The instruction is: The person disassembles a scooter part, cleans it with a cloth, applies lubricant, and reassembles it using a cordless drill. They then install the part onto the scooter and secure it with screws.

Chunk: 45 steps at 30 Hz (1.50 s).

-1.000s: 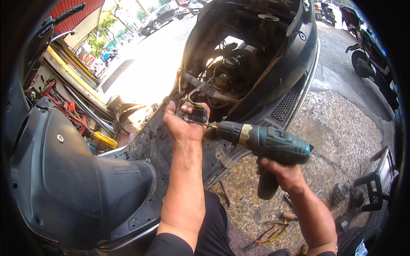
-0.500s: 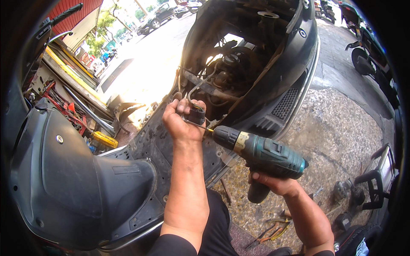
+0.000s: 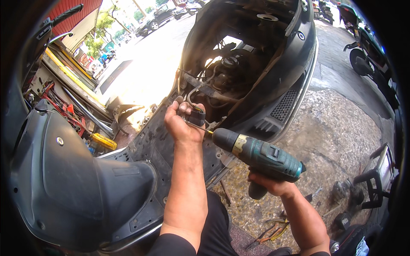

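Observation:
My left hand (image 3: 183,127) is closed around a small black block-shaped part (image 3: 197,117) with wires at its top, held above the scooter's floorboard (image 3: 147,147). In my right hand (image 3: 275,185) is a dark green and black cordless drill (image 3: 269,158), gripped by its handle. Its long thin bit (image 3: 208,131) points left and reaches the lower edge of the black part; whether the tip touches a screw there is hidden. Just beyond my left hand, the scooter's rear body (image 3: 294,72) stands with its inside exposed, showing the engine (image 3: 224,79) and cables.
The scooter's dark front panel (image 3: 70,170) fills the left side. Behind it lie red-handled tools (image 3: 66,109) and a yellow-handled tool (image 3: 103,141). Pliers (image 3: 271,232) and loose metal parts (image 3: 341,190) rest on the stony ground at right. Parked motorbikes (image 3: 369,59) stand farther off.
The drill has shifted slightly left and a little lower at its handle end, together with my right hand. My left hand keeps its hold on the black part.

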{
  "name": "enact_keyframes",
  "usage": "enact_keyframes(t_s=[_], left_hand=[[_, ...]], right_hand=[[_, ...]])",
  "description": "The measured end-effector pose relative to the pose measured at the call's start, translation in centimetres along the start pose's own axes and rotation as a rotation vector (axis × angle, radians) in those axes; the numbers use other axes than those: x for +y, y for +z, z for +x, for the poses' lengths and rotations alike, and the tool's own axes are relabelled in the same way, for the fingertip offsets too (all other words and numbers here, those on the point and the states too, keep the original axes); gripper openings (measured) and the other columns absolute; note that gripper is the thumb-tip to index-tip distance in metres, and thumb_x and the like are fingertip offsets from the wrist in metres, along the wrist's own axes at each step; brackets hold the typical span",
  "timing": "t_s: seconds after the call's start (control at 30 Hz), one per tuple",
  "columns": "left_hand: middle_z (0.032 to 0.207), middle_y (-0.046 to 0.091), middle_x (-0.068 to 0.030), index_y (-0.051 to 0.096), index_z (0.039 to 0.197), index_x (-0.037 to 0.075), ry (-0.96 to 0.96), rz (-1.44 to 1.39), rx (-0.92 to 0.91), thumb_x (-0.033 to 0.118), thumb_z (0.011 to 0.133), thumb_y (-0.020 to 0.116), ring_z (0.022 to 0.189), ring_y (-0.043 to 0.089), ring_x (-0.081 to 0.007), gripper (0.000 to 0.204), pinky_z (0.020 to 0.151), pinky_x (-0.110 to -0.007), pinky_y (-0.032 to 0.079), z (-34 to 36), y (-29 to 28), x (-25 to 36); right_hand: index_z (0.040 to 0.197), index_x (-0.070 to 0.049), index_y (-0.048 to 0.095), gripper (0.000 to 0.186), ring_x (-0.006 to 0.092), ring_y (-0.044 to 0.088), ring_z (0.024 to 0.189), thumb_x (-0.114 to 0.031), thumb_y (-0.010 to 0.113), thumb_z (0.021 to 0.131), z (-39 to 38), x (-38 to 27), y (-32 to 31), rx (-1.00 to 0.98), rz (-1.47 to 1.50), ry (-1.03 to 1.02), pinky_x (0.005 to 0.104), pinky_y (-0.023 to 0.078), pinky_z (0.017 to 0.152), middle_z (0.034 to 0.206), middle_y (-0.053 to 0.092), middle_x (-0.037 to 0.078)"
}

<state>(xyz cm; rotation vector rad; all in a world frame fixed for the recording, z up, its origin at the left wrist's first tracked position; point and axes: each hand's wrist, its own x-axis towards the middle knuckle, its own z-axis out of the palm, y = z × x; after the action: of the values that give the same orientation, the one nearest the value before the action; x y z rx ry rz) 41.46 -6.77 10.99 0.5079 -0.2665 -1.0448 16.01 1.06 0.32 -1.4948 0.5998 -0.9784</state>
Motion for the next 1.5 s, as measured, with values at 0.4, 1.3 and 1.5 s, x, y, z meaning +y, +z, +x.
enact_keyframes(t_s=[0.4, 1.3, 1.5], left_hand=[[0.081, 0.059, -0.0039, 0.055, 0.094, 0.008, -0.021, -0.038, 0.139, 0.027, 0.103, 0.05, 0.071, 0.059, -0.0191, 0.022, 0.072, -0.041, 0.057, 0.1, -0.1, -1.4], [0.083, 0.068, -0.0167, 0.065, 0.09, -0.006, -0.333, -0.31, -0.111, 0.007, 0.094, 0.047, 0.084, 0.068, -0.03, 0.022, 0.092, -0.047, 0.059, 2.7, -2.7, -1.1], [0.078, 0.063, -0.0106, 0.059, 0.08, -0.001, -0.37, -0.261, -0.187, 0.005, 0.092, 0.055, 0.077, 0.064, -0.0216, 0.015, 0.078, -0.036, 0.061, 2.9, -3.1, -1.5]], right_hand=[[0.111, -0.007, 0.069, 0.026, 0.0149, 0.061, 0.084, -0.019, 0.079, 0.091, -0.1, -2.1, 0.2, 0.067, -0.07, 0.013, 0.0326, 0.052, 0.077, 0.092, 0.069, 0.003], [0.111, 0.001, 0.069, 0.048, 0.0402, 0.071, 0.084, -0.022, 0.08, 0.069, 0.1, -4.4, -1.6, 0.152, -0.45, -0.357, 0.0424, 0.058, 0.074, 0.093, 0.071, 0.021], [0.107, -0.003, 0.067, 0.046, 0.0386, 0.068, 0.073, -0.025, 0.076, 0.067, -0.2, -5.7, -0.7, 0.198, -0.637, -0.354, 0.0464, 0.055, 0.063, 0.079, 0.065, 0.016]])
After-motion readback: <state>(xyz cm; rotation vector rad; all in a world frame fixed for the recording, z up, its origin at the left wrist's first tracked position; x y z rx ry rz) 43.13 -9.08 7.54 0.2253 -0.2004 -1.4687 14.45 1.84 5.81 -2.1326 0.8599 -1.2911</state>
